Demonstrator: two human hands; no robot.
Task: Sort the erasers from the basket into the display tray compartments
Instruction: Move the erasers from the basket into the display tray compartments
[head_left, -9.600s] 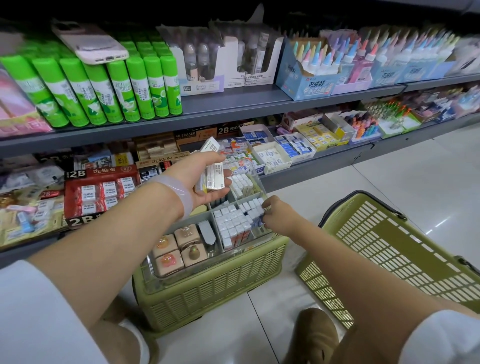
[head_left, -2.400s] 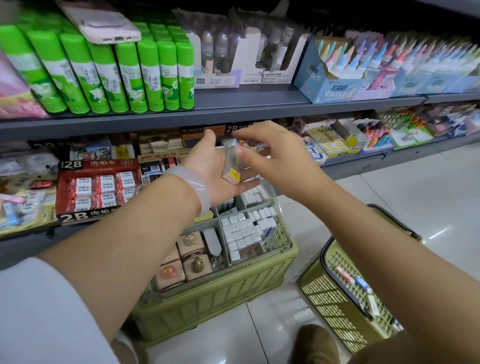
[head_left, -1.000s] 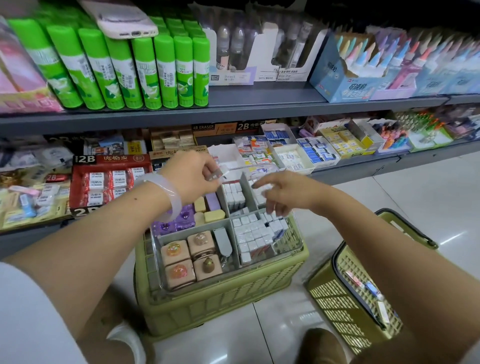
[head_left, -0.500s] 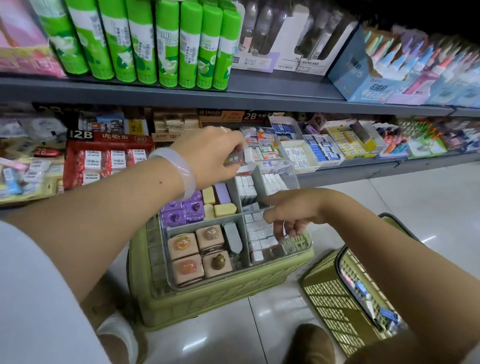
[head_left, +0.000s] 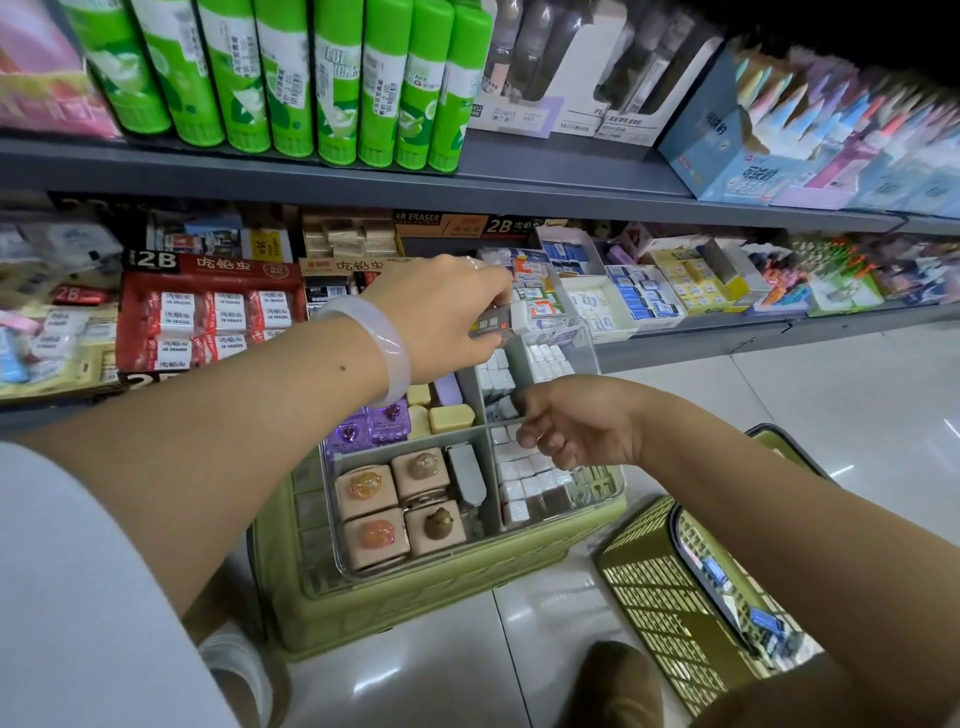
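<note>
tan boxed erasers (head_left: 399, 510): 4 | purple erasers (head_left: 373, 427): 2 | green baskets (head_left: 670, 597): 2 | hands (head_left: 441, 322): 2

The left hand (head_left: 441, 317) pinches an eraser (head_left: 501, 326) in a grey sleeve above the far side of the clear tray (head_left: 332, 525). The right hand (head_left: 576, 423) hangs over the tray's right compartments with fingers curled, touching the white erasers (head_left: 519, 475) packed there; whether it holds one I cannot tell. The tray sits on a green crate (head_left: 415, 597). Its near left compartment holds four pink boxes (head_left: 397, 504), with purple (head_left: 371, 426) and yellow erasers (head_left: 451, 417) behind. A green basket (head_left: 654, 597) stands on the floor to the right, a few erasers inside. Green glue sticks (head_left: 291, 78) line the upper shelf (head_left: 519, 179).
</note>
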